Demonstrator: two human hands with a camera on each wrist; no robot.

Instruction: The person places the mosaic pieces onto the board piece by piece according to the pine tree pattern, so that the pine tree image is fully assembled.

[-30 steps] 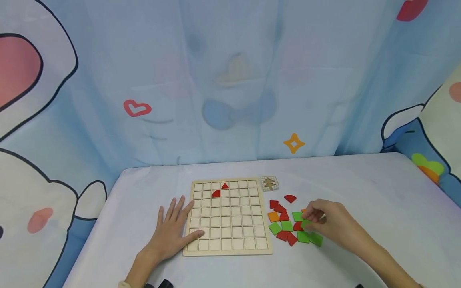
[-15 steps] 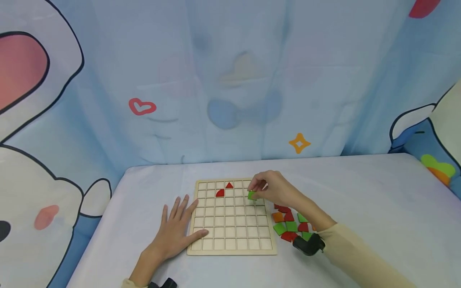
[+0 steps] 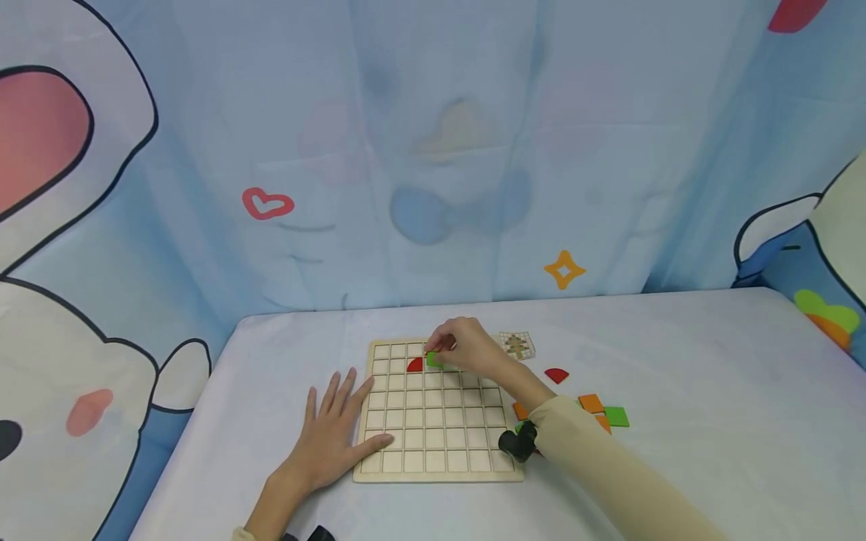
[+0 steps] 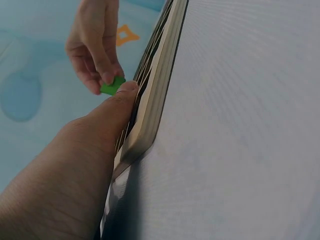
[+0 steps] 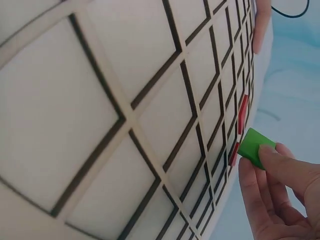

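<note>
Pinched between my right thumb and fingers (image 3: 467, 347) is a green square tile (image 5: 256, 146). It is over the upper part of a wooden grid board (image 3: 433, 476), just right of a red quarter-round tile (image 3: 415, 365) set in a cell. The right wrist view shows a red triangle tile (image 5: 233, 153) close by the green one; in the head view my hand mostly covers it. My left hand (image 3: 336, 436) lies with spread fingers at the board's left side, its thumb (image 4: 125, 95) on the frame and the fingertips at the edge.
A small pattern card (image 3: 517, 346) lies by the board's upper right corner. Loose tiles are right of the board, including a red one (image 3: 557, 375), an orange one (image 3: 591, 403) and a green one (image 3: 616, 416). My right sleeve (image 3: 595, 458) hides others. A printed curtain (image 3: 433, 270) hangs behind.
My right hand has carried a green tile from the loose pile leftward across the board to beside the red tiles. The left hand keeps its place.
</note>
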